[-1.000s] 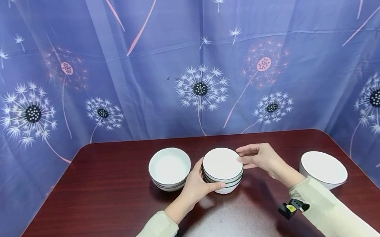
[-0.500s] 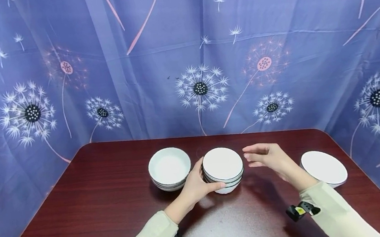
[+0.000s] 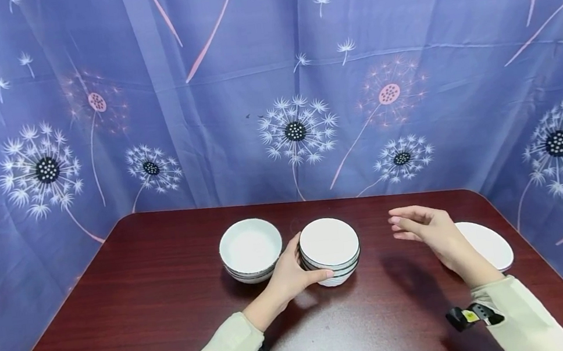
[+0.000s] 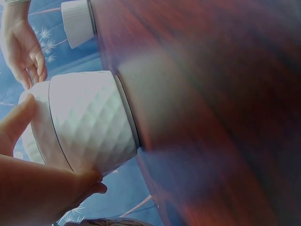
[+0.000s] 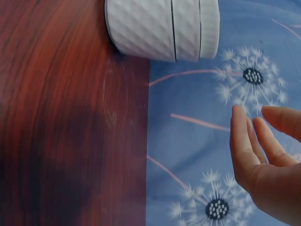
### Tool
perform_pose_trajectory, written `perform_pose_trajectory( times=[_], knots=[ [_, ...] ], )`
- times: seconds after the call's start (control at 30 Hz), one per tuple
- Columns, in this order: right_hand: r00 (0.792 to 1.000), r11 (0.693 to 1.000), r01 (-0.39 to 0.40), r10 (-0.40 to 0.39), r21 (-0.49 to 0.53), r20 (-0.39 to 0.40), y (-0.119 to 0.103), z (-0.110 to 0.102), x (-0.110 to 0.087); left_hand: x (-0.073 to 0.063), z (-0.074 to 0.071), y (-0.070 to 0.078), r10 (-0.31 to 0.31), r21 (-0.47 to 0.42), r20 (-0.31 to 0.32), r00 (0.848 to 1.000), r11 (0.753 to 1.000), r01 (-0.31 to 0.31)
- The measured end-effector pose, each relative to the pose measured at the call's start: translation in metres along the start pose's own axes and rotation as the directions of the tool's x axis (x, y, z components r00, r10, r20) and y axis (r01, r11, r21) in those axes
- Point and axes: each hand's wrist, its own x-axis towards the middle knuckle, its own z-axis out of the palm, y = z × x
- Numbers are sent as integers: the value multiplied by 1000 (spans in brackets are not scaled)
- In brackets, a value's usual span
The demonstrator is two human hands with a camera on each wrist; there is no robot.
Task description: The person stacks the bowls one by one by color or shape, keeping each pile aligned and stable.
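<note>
In the head view my left hand holds the near left side of a stack of white bowls with dark rims, thumb in front and fingers round the back. The left wrist view shows the diamond-textured wall of the stacked bowls beside that hand. My right hand is raised over the table to the right of the stack, fingers extended and holding nothing. It partly hides a white bowl at the table's right. In the right wrist view the right hand is apart from the stack.
Left of the held stack stands another stack of pale bowls with dark rims, close beside my left hand. All stand on a dark red-brown wooden table. A blue curtain with dandelion prints hangs behind the table's far edge.
My right hand has left the stack's right side and moved right, towards the single bowl, which it now partly covers. The left hand has stayed on the stack.
</note>
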Motion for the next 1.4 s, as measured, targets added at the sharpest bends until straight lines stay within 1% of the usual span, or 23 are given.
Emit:
perform_pose_trajectory(
  times=[0.1, 0.2, 0.27, 0.33, 0.43, 0.47, 0.63, 0.73, 1.0, 1.2, 1.3, 1.4],
  knots=[
    [1000, 999, 9, -9, 35, -21, 0, -8, -4, 0, 0, -1, 3, 4, -1, 1000, 1000, -3],
    [999, 997, 43, -41, 67, -32, 3, -18, -9, 0, 0, -1, 4, -1, -2, 1000, 1000, -4],
    [997, 995, 69, -66, 67, -40, 7, -26, -11, 1, 0, -1, 3, -8, -2, 1000, 1000, -3],
    [994, 993, 104, -101, 59, -44, 16, -38, -11, 1, 0, -1, 2, -12, -2, 1000, 1000, -2],
    [990, 990, 132, -129, 47, -57, 23, -52, -13, 0, 0, 0, -1, -8, -2, 1000, 1000, 1],
    [989, 988, 143, -140, 57, -55, 24, -55, -14, 0, 0, 0, -2, -5, -2, 1000, 1000, 2],
    [989, 983, 146, -141, 107, -50, 15, -60, -27, 0, 0, 0, -7, 5, 0, 1000, 1000, 7],
    [987, 976, 159, -152, 147, -57, 13, -65, -32, 0, 0, 0, -8, 8, 1, 1000, 1000, 8],
    [972, 961, 222, -204, 164, -120, 21, -84, -40, -1, 0, 0, -8, 3, 0, 1000, 1000, 8],
    [959, 938, 264, -230, 225, -168, 30, -100, -46, -1, -1, 0, -11, 3, 2, 1000, 1000, 11],
    [956, 944, 257, -217, 208, -199, 33, -107, -50, 0, -1, 0, -6, -5, 5, 1000, 1000, 6],
    [953, 959, 227, -183, 169, -241, 34, -111, -55, 0, -1, 0, -3, -4, 6, 1000, 1000, 3]
  ],
)
